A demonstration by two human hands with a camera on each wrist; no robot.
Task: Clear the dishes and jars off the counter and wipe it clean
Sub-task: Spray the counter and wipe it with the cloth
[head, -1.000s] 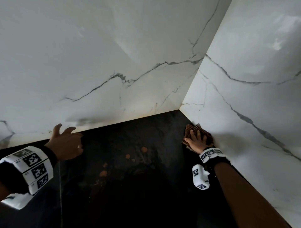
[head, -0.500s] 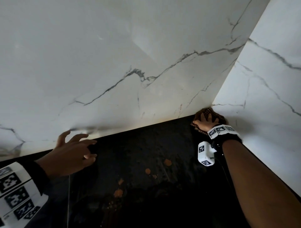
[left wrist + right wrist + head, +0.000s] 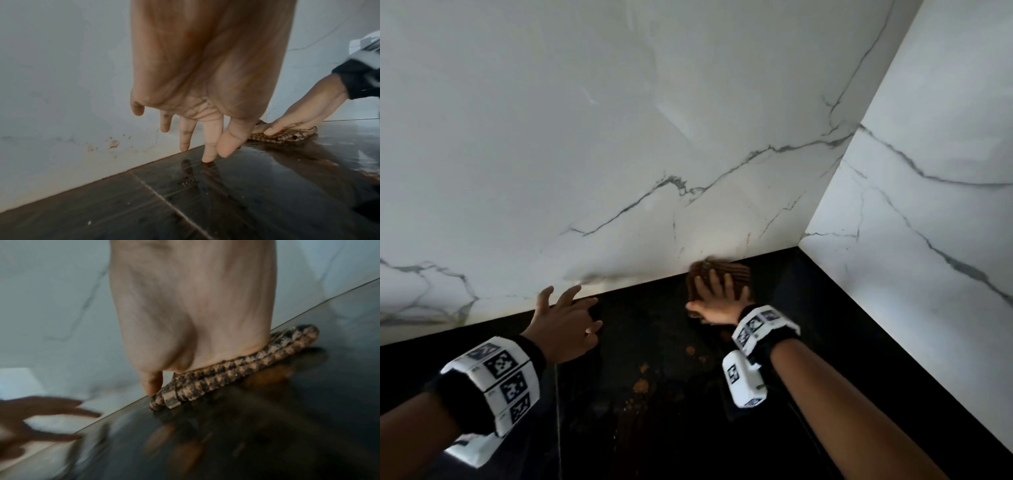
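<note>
A folded brown checked cloth lies on the black counter against the back wall, left of the corner. My right hand presses flat on the cloth, fingers straight and spread over it. My left hand is open and empty to the left of it, fingers pointing down. Its fingertips touch the wet counter close to the wall. No dishes or jars are in view.
Orange-brown smears dot the counter between my hands. White marble walls meet in a corner at the right. Brown specks mark the wall's foot near my left hand. A seam runs across the counter.
My right hand has slid the cloth out of the corner and leftward along the back wall. My left hand stays open near the wall.
</note>
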